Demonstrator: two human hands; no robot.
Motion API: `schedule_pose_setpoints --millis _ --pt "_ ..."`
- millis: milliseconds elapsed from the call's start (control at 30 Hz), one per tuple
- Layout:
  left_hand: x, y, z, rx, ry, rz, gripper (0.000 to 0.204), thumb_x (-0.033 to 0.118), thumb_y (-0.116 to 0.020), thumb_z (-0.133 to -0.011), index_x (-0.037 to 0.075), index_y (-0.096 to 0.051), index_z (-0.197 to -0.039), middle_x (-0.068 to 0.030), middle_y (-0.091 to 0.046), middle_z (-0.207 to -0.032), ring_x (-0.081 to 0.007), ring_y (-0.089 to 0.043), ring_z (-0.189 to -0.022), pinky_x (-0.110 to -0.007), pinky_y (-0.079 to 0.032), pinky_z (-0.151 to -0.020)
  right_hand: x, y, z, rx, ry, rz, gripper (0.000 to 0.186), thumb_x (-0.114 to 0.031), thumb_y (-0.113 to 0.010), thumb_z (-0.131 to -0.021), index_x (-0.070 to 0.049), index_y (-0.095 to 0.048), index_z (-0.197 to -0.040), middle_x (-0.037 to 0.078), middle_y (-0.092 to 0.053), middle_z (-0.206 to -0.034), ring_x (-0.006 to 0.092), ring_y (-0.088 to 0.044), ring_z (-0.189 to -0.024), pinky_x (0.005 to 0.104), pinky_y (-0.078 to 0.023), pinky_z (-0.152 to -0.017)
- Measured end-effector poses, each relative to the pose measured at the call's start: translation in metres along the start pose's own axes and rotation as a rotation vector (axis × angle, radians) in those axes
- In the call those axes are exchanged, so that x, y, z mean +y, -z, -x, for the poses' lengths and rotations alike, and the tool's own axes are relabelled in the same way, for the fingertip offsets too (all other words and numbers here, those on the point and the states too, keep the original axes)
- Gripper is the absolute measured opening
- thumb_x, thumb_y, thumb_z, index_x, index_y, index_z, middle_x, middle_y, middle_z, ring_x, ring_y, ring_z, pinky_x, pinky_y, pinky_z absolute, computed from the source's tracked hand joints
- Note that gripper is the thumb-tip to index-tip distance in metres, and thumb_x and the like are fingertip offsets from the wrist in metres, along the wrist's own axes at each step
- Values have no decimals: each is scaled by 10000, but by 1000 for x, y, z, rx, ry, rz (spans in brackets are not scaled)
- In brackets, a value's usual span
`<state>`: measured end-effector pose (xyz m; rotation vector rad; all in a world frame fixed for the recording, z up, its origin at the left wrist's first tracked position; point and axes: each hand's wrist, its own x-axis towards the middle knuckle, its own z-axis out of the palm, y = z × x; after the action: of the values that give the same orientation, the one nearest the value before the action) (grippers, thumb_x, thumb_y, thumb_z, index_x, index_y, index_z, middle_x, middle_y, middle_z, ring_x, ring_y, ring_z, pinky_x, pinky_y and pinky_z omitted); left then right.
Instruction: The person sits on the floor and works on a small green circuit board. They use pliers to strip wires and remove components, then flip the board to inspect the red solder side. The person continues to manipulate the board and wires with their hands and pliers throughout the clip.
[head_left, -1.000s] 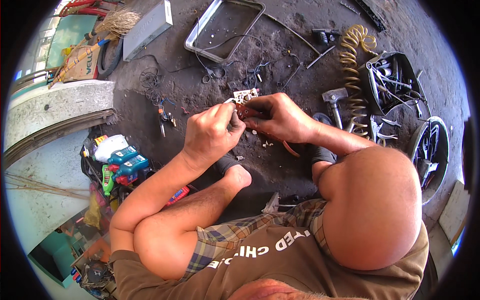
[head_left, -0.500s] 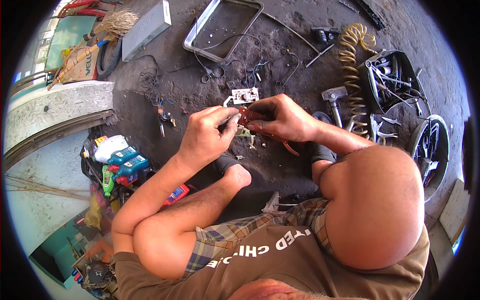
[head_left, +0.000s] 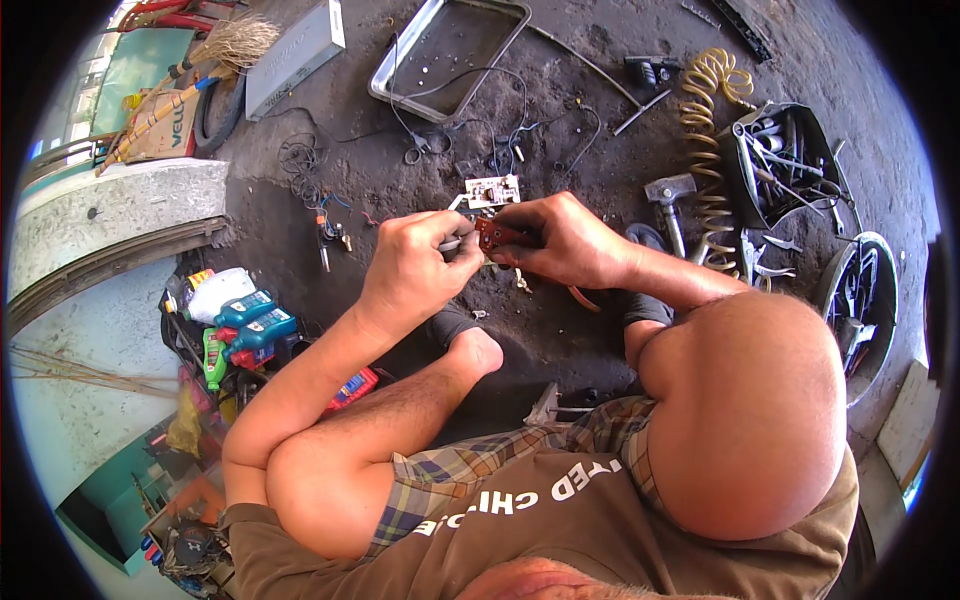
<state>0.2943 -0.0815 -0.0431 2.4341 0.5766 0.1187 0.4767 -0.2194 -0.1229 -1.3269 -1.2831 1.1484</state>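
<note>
My right hand [head_left: 570,245] is wrapped round a red-handled plier-like hand tool, its flat red head [head_left: 491,233] pointing left and one handle end [head_left: 583,298] showing below the hand. Close against that head, my left hand [head_left: 415,262] pinches a small, pale grey thing [head_left: 452,243] between thumb and fingers; its kind is too small to tell. Just beyond both hands, a white circuit board [head_left: 493,190] with small parts lies on the dark ground. A pale small piece [head_left: 523,284] lies below the hands.
A metal tray [head_left: 440,112] with small bits lies ahead, scissors [head_left: 425,148] and loose wires nearer. On the right are a hammer [head_left: 668,190], a coiled yellow hose [head_left: 708,150], a tool box [head_left: 740,190] and a round tub [head_left: 880,345]. Several bottles [head_left: 258,330] stand left.
The red tool's head has turned slightly in my right hand, and its handle shows less below. My left fingers have curled a little, showing more of the grey thing.
</note>
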Motion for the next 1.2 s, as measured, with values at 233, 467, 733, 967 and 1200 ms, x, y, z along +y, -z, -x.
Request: schedule_pose_setpoints --millis 233,467,733,967,1200 --pt "-6 -6 0 54 -154 -87 132 -13 -794 -842 -37 -754 -966 -187 -752 -854 -335 -758 -739 -389 -585 -653 1 -5 -2 26 -102 -140 316 -194 -791 -953 14 -761 -1190 142 -771 -861 155 -701 -729 385 -575 -717" --pt "-4 4 -2 -41 -79 59 119 9 -780 -889 -52 -774 -991 -193 -783 -926 -295 -785 -813 -370 -595 -712 9 -2 5 -93 -202 -354 293 -208 -784 -988 -11 -767 -1206 16 -683 -724 58 -588 -612 315 -502 -563" --pt "-3 3 -5 -53 -24 26 115 10 -798 -842 -31 -759 -942 -181 -763 -843 -271 -765 -735 -370 -570 -653 6 -4 4 -46 -81 -115 324 -202 -774 -981 8 -748 -1227 96 -739 -788 109 -668 -634 364 -558 -633" --pt "-2 -14 -3 132 -141 -149 147 -23 -800 -774 1 -672 -843 -158 -700 -761 -290 -705 -641 -392 -541 -590 4 -11 -2 86 8 -38 309 -167 -759 -976 40 -734 -1204 171 -783 -917 172 -736 -751 391 -592 -727" --pt "-3 0 -7 86 -164 -77 105 -26 -774 -833 -11 -728 -926 -136 -699 -772 -229 -668 -610 -350 -509 -576 -10 3 0 -47 -169 -338 312 -196 -770 -1001 42 -737 -1199 74 -777 -905 91 -681 -785 337 -570 -700"
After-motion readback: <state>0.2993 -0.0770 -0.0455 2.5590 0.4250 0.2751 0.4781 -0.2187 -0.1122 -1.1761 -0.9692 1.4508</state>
